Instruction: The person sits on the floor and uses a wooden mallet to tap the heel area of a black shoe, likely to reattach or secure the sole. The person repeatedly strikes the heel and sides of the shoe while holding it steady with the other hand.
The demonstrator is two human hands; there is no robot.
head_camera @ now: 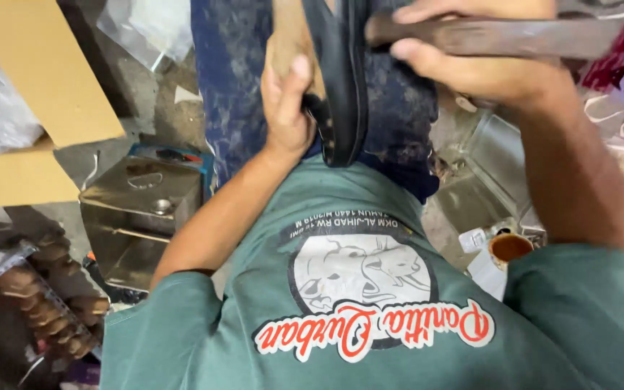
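Note:
My left hand [287, 108] grips a black sandal [341, 79] with a tan insole, held upright on edge over my blue-trousered lap [240, 87]. The thumb presses along the insole's left side. My right hand [471, 58] is closed around a long brownish-grey tool handle [529, 36] that runs off to the right; its left end meets the sandal's upper right edge. I wear a green shirt [341, 289] with a round white print.
A shiny metal tin [139, 209] sits on the floor at the left, beneath brown cardboard sheets [45, 79]. A small open pot with orange-brown contents [508, 247] stands at the right beside another metal box [492, 166]. Stacked brown soles [52, 296] lie lower left.

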